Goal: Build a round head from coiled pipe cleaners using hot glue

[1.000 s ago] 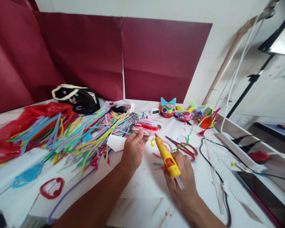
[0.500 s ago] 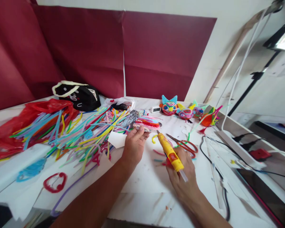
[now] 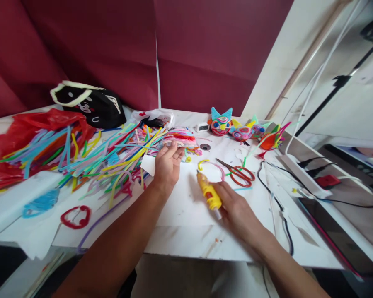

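Head view: the striped piece (image 3: 183, 138) sits beside the stems (image 3: 135, 155), its near edge seemingly pinched in the left hand (image 3: 168, 167); how tightly, I cannot tell. The right hand (image 3: 236, 205) is wrapped round the glue gun (image 3: 209, 193), whose nozzle (image 3: 199, 172) stands apart from the piece. Gluing looks to be the step in hand, calling for a steady hold and fingers away from the nozzle. Scissors (image 3: 233, 168) crowd the right hand; paper (image 3: 183, 207) gives room towards the table (image 3: 224, 248) edge.
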{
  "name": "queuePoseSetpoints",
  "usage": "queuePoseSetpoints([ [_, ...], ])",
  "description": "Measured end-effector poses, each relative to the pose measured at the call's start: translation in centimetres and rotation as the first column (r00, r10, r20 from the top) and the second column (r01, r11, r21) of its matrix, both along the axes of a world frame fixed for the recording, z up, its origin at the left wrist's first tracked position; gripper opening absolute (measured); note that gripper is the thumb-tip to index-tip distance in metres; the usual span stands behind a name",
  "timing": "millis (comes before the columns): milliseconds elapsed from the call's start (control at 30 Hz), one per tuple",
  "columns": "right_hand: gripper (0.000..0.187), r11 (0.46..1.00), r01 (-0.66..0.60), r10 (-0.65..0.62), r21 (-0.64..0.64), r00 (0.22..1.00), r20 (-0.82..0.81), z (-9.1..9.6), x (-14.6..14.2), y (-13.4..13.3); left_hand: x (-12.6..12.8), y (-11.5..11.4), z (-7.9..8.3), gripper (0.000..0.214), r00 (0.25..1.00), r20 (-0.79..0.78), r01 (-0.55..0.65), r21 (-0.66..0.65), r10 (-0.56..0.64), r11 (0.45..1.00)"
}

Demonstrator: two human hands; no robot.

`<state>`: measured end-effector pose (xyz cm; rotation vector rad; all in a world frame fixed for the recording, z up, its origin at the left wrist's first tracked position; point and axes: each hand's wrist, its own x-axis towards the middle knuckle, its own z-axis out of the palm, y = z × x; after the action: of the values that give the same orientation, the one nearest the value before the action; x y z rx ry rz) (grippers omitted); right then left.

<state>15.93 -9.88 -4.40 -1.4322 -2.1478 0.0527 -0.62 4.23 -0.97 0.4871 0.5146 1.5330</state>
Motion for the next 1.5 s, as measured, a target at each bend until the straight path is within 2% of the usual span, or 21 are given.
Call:
queuePoseSetpoints([
  [100, 0.041, 0.997, -0.035, 0.046, -0.068, 0.985, 0.165, -1.2, -1.6, -0.7, 0.0, -0.1, 0.2, 0.020, 1.000, -0.019, 0.003, 0.017, -0.003, 1.000],
  [167, 0.044, 0.994, -0.079, 0.092, -0.072, 0.975, 0.200, -1.3, -2.1, -1.1, 0.2, -0.3, 0.2, 0.020, 0.999, -0.031, 0.011, 0.012, -0.011, 1.000],
  [233, 0.046, 0.987, -0.132, 0.147, -0.096, 0.974, 0.171, -0.7, -1.8, -1.2, 0.3, -0.4, 0.1, 0.020, 0.999, -0.031, 0.022, 0.009, -0.022, 1.000],
  [333, 0.041, 0.977, -0.175, 0.181, -0.123, 0.983, 0.042, 0.9, -0.2, -0.6, 0.4, -0.4, -0.1, 0.018, 0.999, -0.025, 0.042, 0.020, -0.042, 0.999],
  [400, 0.034, 0.991, -0.084, 0.084, -0.108, 0.996, -0.007, 1.7, 1.0, 0.6, 0.5, -0.5, -0.2, 0.018, 0.998, -0.026, 0.059, 0.027, -0.059, 0.998],
  [433, 0.029, 0.996, -0.012, 0.014, -0.092, 1.000, 0.021, 2.0, 1.4, 1.5, 0.5, -0.5, -0.2, 0.019, 0.997, -0.027, 0.067, 0.029, -0.066, 0.997],
  [533, 0.016, 0.970, 0.143, -0.092, -0.196, 0.964, 0.251, 2.0, 1.7, 4.5, 0.6, -0.6, -0.2, 0.020, 0.996, -0.037, 0.083, 0.028, -0.082, 0.996],
  [667, 0.012, 0.957, 0.171, -0.091, -0.235, 0.944, 0.318, 1.0, 0.6, 7.4, 0.7, -0.8, -0.1, 0.022, 0.993, -0.056, 0.101, 0.027, -0.100, 0.994],
  [767, 0.014, 0.956, 0.182, -0.102, -0.232, 0.942, 0.319, 1.0, 0.3, 7.9, 0.6, -0.8, -0.1, 0.024, 0.991, -0.070, 0.114, 0.031, -0.112, 0.993],
  [867, 0.013, 0.959, 0.174, -0.112, -0.222, 0.958, 0.265, 2.3, 1.0, 7.0, 0.6, -0.9, 0.0, 0.027, 0.990, -0.077, 0.124, 0.027, -0.121, 0.992],
  [933, 0.016, 0.962, 0.144, -0.106, -0.232, 0.979, 0.172, 3.5, 1.6, 6.0, 0.6, -1.0, 0.0, 0.029, 0.988, -0.084, 0.133, 0.031, -0.130, 0.991],
  [1000, 0.015, 0.968, 0.017, -0.059, -0.250, 0.985, -0.161, 4.6, 2.0, 5.2, 0.6, -1.2, 0.0, 0.030, 0.984, -0.111, 0.143, 0.039, -0.138, 0.989],
  [1100, 0.019, 0.985, -0.041, -0.029, -0.165, 0.916, -0.400, 5.4, 1.7, 4.8, 0.8, -1.4, -0.2, 0.030, 0.972, -0.176, 0.167, 0.059, -0.154, 0.984],
  [1233, 0.021, 0.998, 0.041, -0.058, -0.047, 0.877, -0.476, 5.4, 0.7, 5.4, 1.1, -1.6, -0.4, 0.031, 0.953, -0.242, 0.215, 0.106, -0.184, 0.971],
  [1333, 0.018, 0.995, 0.094, -0.075, 0.019, 0.889, -0.452, 5.2, 0.2, 5.8, 1.3, -1.7, -0.4, 0.029, 0.944, -0.267, 0.234, 0.123, -0.195, 0.965],
  [1500, 0.016, 0.991, 0.104, -0.062, 0.081, 0.908, -0.414, 4.7, 0.0, 5.7, 1.4, -2.1, -0.4, 0.026, 0.934, -0.284, 0.258, 0.119, -0.216, 0.959],
])
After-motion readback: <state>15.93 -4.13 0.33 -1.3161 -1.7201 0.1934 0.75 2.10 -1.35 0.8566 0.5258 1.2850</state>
